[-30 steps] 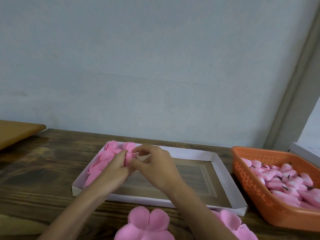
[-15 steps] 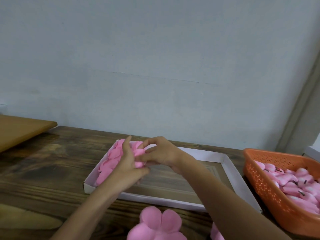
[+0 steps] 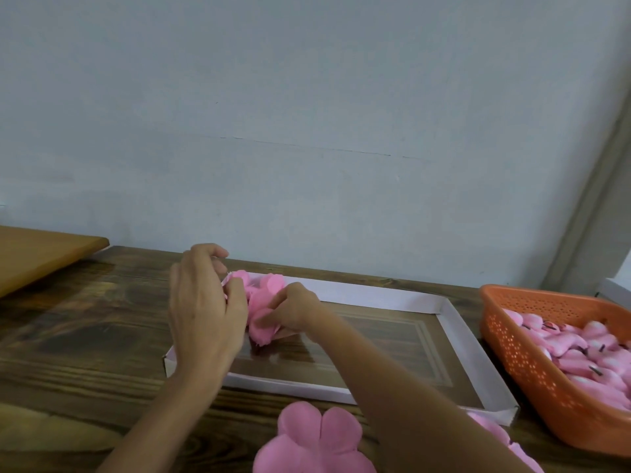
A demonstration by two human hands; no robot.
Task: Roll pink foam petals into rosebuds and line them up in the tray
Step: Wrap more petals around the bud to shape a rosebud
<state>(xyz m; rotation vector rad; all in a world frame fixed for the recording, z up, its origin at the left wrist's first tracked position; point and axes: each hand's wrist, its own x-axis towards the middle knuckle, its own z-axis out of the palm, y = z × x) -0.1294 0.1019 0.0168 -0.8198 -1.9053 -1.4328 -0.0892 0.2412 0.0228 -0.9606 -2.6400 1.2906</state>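
Since half a second ago the left hand (image 3: 205, 315) has drawn back from the row. The right hand (image 3: 295, 310) has come down alone, its grip pinching a rosebud (image 3: 261, 331) against the tray (image 3: 454, 322) floor. We judge it is being seated at the row's end.

Left grip: fingers curled; holding anything, we cannot tell.

Just beyond the right grip, finished buds (image 3: 273, 283) crowd the corner. Foam is matte and soft, with rounded lobes. Tray is white card with a glossy brown base.

Flat petal blanks (image 3: 317, 435) lie behind the grip on the dark-grained surface (image 3: 85, 329).
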